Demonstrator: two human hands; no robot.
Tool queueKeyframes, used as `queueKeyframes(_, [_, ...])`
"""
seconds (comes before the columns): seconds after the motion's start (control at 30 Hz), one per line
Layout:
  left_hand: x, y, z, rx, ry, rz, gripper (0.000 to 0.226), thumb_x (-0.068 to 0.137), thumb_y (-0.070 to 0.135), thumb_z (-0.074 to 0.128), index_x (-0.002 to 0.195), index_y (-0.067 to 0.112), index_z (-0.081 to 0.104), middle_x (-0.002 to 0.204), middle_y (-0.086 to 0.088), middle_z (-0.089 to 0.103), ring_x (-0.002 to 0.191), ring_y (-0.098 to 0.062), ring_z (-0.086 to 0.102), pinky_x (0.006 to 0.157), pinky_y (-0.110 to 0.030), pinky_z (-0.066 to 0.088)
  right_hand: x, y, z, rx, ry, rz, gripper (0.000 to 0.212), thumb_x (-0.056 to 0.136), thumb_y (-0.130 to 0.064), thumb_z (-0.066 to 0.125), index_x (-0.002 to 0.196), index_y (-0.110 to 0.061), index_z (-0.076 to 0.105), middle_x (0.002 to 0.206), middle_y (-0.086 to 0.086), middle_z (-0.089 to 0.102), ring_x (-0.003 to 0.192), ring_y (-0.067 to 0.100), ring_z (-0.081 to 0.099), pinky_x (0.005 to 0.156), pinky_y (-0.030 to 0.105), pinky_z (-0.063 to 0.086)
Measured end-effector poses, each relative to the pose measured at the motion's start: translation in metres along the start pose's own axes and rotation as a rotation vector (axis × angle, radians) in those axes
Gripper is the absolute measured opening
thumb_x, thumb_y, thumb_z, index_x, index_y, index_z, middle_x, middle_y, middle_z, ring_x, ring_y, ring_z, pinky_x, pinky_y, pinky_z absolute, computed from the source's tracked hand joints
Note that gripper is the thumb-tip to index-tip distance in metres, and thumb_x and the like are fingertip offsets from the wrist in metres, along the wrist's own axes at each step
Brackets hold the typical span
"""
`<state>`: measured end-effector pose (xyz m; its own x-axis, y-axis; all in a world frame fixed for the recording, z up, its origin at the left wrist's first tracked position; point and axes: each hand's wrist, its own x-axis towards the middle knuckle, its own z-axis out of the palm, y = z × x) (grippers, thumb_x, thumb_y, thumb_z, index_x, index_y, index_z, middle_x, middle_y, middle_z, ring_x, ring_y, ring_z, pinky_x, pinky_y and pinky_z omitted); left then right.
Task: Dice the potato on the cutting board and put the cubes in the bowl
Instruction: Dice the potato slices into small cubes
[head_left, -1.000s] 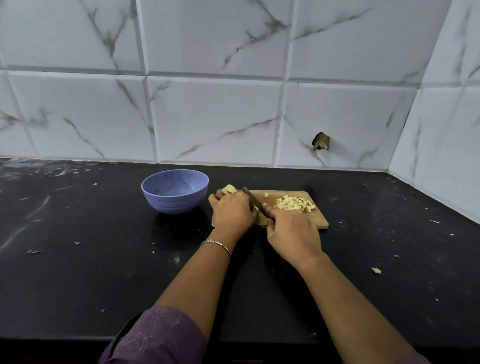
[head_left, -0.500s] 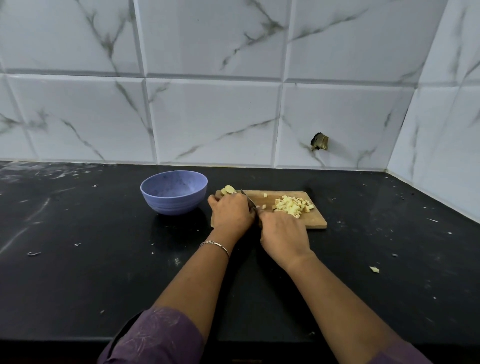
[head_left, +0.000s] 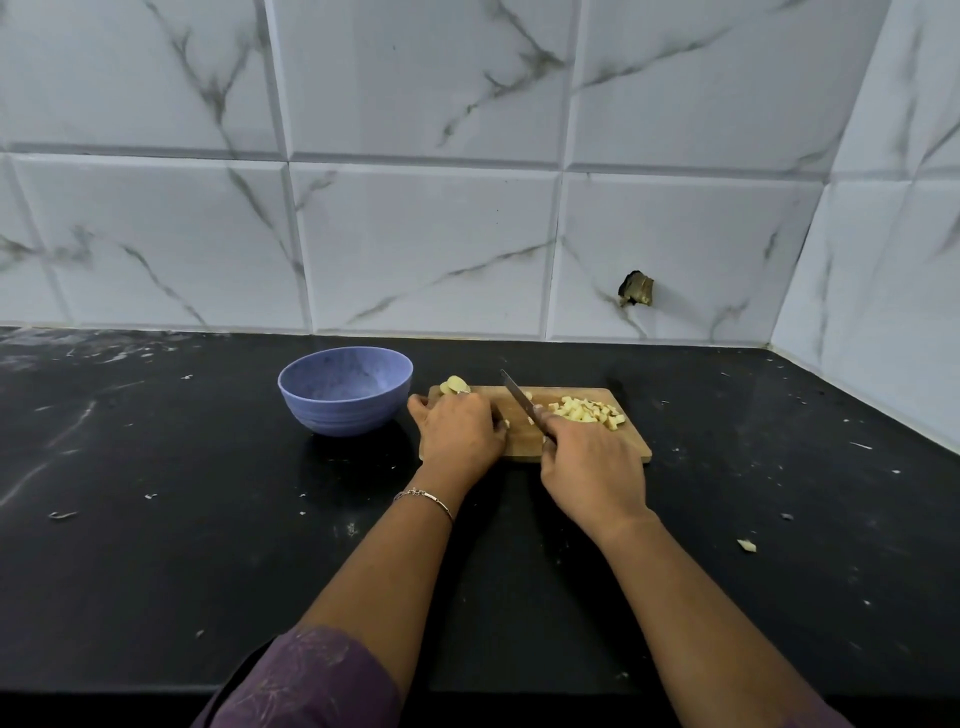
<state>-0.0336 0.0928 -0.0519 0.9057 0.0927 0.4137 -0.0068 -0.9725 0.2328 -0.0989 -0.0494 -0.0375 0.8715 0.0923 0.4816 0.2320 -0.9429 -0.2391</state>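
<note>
The black counter is carrying everything here, with the blue bowl sitting just left of the wooden cutting board and looking empty. The left hand is lying knuckles-up on the board's left end, fingers curled down; whether it is gripping a piece underneath, I cannot tell. The right hand is wrapping round the handle of the knife, its blade angling up between the two hands. Uncut potato slices are peeking out just beyond the left fingertips, and the cubes are piling up just past the right hand. Raw potato is likely feeling firm, light and starch-slick, so pinning it from above with tucked fingertips, clear of the blade, is looking wise.
</note>
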Motion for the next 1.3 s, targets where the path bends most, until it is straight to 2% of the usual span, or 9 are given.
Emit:
queueKeyframes(0.13, [-0.003, -0.005, -0.003, -0.023, 0.010, -0.022, 0.024, 0.090, 0.041, 0.053, 0.097, 0.027, 0.071, 0.101, 0.004, 0.065, 0.115, -0.020, 0.052, 0.100, -0.051, 0.022, -0.002, -0.006, -0.004, 0.065, 0.010, -0.051, 0.045, 0.103, -0.029, 0.048, 0.147, -0.037, 0.044, 0.101, -0.007, 0.068, 0.082, 0.008, 0.055, 0.071, 0.022, 0.041])
queueKeyframes(0.23, [-0.006, -0.008, -0.007, -0.031, 0.020, -0.057, 0.023, 0.089, 0.038, 0.052, 0.101, 0.027, 0.069, 0.106, 0.005, 0.063, 0.112, -0.018, 0.055, 0.103, -0.052, 0.023, -0.002, -0.006, -0.005, 0.075, 0.006, -0.068, 0.045, 0.103, -0.031, 0.049, 0.147, -0.036, 0.046, 0.102, -0.008, 0.068, 0.090, 0.009, 0.060, 0.074, 0.022, 0.044])
queueKeyframes(0.5, [-0.007, -0.004, -0.010, -0.082, -0.006, -0.076, 0.020, 0.087, 0.040, 0.057, 0.093, 0.026, 0.071, 0.098, 0.004, 0.066, 0.112, -0.018, 0.055, 0.103, -0.053, 0.022, -0.003, -0.007, -0.002, 0.097, -0.046, -0.062, 0.044, 0.102, -0.031, 0.050, 0.146, -0.037, 0.046, 0.096, -0.009, 0.067, 0.079, 0.006, 0.055, 0.067, 0.021, 0.046])
queueKeyframes(0.63, [-0.005, -0.003, -0.008, -0.085, 0.004, -0.073, 0.020, 0.086, 0.039, 0.058, 0.095, 0.027, 0.071, 0.099, 0.003, 0.065, 0.113, -0.018, 0.054, 0.100, -0.051, 0.023, -0.004, -0.009, 0.000, 0.088, -0.069, -0.064, 0.045, 0.102, -0.030, 0.048, 0.147, -0.036, 0.045, 0.103, -0.009, 0.069, 0.089, 0.009, 0.063, 0.072, 0.023, 0.049])
queueKeyframes(0.73, [-0.004, -0.003, -0.007, -0.088, 0.004, -0.075, 0.020, 0.086, 0.039, 0.058, 0.095, 0.027, 0.071, 0.100, 0.003, 0.064, 0.115, -0.018, 0.052, 0.099, -0.049, 0.024, -0.004, -0.012, 0.003, 0.056, -0.078, -0.083, 0.049, 0.102, -0.025, 0.048, 0.150, -0.032, 0.042, 0.103, -0.007, 0.069, 0.091, 0.011, 0.064, 0.075, 0.028, 0.053])
queueKeyframes(0.9, [-0.003, -0.005, -0.003, -0.097, 0.017, -0.071, 0.022, 0.087, 0.042, 0.057, 0.092, 0.026, 0.071, 0.099, 0.003, 0.063, 0.114, -0.017, 0.051, 0.096, -0.046, 0.022, -0.004, -0.021, 0.004, -0.046, -0.130, -0.153, 0.053, 0.101, -0.016, 0.049, 0.152, -0.025, 0.037, 0.105, -0.002, 0.067, 0.098, 0.017, 0.064, 0.080, 0.032, 0.051])
queueKeyframes(1.13, [-0.005, -0.004, -0.004, -0.094, 0.027, -0.067, 0.021, 0.087, 0.042, 0.058, 0.091, 0.026, 0.071, 0.097, 0.003, 0.062, 0.114, -0.017, 0.051, 0.095, -0.045, 0.025, -0.005, -0.019, 0.003, -0.124, -0.120, -0.166, 0.059, 0.101, -0.015, 0.049, 0.154, -0.030, 0.030, 0.099, -0.003, 0.064, 0.091, 0.015, 0.062, 0.071, 0.029, 0.048])
queueKeyframes(1.3, [-0.007, -0.002, -0.008, -0.063, 0.026, -0.057, 0.020, 0.090, 0.041, 0.058, 0.097, 0.026, 0.069, 0.103, 0.000, 0.062, 0.115, -0.018, 0.051, 0.098, -0.047, 0.027, -0.002, -0.012, 0.002, -0.119, -0.098, -0.108, 0.057, 0.101, -0.016, 0.048, 0.153, -0.033, 0.034, 0.095, -0.005, 0.064, 0.086, 0.014, 0.062, 0.065, 0.027, 0.045])
